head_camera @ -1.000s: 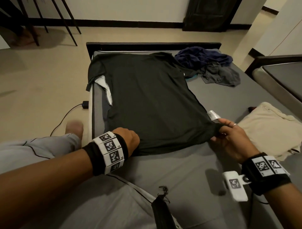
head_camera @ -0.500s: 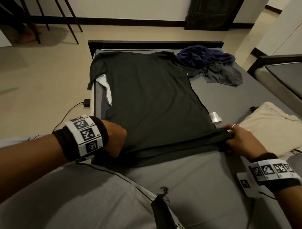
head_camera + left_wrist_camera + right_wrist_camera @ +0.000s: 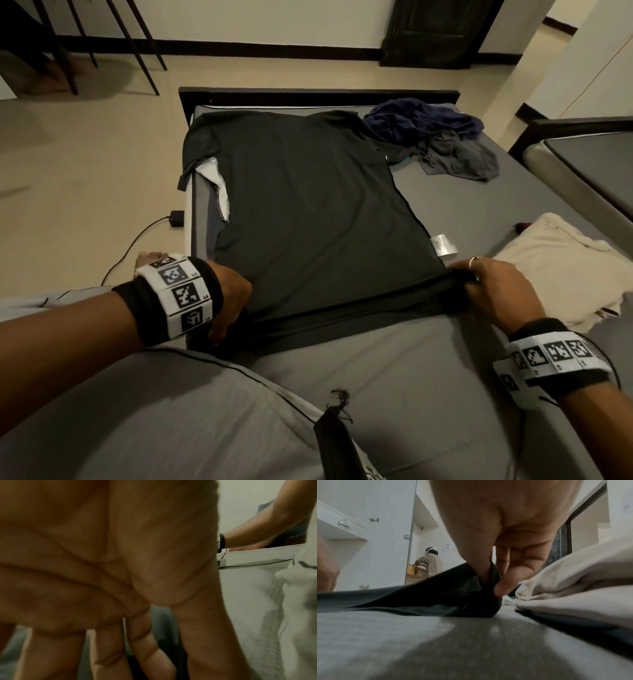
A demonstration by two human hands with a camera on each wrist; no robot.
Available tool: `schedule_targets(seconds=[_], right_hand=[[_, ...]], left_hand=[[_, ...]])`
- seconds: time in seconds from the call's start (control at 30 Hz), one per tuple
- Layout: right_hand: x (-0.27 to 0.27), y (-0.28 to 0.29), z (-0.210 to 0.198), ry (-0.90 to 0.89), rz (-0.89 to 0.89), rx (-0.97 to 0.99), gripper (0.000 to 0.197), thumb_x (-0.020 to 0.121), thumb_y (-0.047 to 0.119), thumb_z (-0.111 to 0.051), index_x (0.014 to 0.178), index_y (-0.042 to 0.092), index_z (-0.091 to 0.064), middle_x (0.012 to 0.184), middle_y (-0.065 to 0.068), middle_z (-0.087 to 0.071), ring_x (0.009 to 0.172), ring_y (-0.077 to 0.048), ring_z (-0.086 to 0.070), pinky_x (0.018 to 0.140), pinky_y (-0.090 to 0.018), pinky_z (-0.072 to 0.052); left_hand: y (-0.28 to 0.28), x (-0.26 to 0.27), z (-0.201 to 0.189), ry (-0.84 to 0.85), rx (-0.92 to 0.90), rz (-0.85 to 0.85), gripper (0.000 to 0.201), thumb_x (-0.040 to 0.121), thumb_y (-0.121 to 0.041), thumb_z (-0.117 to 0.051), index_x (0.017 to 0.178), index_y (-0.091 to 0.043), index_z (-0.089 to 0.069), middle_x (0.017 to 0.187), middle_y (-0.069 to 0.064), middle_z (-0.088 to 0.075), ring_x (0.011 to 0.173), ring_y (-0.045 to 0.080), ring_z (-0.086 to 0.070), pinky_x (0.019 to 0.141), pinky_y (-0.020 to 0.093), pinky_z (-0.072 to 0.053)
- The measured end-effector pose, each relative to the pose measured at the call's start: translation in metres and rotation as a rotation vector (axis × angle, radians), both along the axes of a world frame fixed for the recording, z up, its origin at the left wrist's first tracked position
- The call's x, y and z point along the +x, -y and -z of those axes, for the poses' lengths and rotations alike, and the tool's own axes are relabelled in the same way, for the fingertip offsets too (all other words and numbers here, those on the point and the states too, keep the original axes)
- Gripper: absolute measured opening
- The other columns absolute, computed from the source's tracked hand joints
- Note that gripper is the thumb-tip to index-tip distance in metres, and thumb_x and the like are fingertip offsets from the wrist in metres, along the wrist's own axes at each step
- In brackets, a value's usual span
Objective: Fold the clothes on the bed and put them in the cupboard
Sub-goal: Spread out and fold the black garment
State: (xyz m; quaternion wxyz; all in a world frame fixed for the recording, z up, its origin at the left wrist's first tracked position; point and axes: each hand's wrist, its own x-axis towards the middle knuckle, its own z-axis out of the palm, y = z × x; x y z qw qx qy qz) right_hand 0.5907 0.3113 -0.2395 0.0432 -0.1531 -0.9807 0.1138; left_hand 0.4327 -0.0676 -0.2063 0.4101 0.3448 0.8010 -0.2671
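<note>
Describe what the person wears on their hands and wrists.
Both forearms are bare, with no sleeves. The left wrist has a black band wrapped by a white strap with square black-and-white markers. The right wrist has the same black band and marker strap, with a thin black cable beside it. A silver ring sits on a finger of the right hand.

The room is dim, with warm, soft light and weak shadows on the floor (image 3: 85, 164). The head view bends straight lines near its edges. The left wrist view is blurred, the left hand (image 3: 109, 566) out of focus. The right wrist view is grainy, with a pale glare patch on the bed sheet (image 3: 385, 635).
</note>
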Motion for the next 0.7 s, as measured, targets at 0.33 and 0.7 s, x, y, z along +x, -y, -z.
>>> schedule_targets(seconds=[0.33, 0.7], right_hand=[[0.015, -0.006, -0.019, 0.031, 0.243, -0.169, 0.033, 0.096, -0.002, -0.046, 0.117, 0.023, -0.052, 0.080, -0.010, -0.062, 0.068, -0.027, -0.062, 0.070, -0.047, -0.057], [0.008, -0.016, -0.010, 0.474, 0.201, -0.009, 0.015, 0.096, 0.005, -0.050, 0.096, 0.020, -0.053, 0.096, -0.007, -0.059, 0.087, -0.020, -0.057, 0.083, -0.032, -0.046]], left_hand=[[0.004, 0.018, 0.003, -0.159, 0.109, 0.106, 0.035, 0.085, -0.047, -0.072, 0.104, -0.018, -0.068, 0.083, -0.005, -0.058, 0.090, 0.019, -0.068, 0.078, 0.028, -0.056], [0.008, 0.007, 0.002, -0.049, 0.171, -0.042, 0.012, 0.093, -0.016, -0.064, 0.082, -0.013, -0.067, 0.068, -0.006, -0.056, 0.072, 0.015, -0.059, 0.072, 0.023, -0.053]])
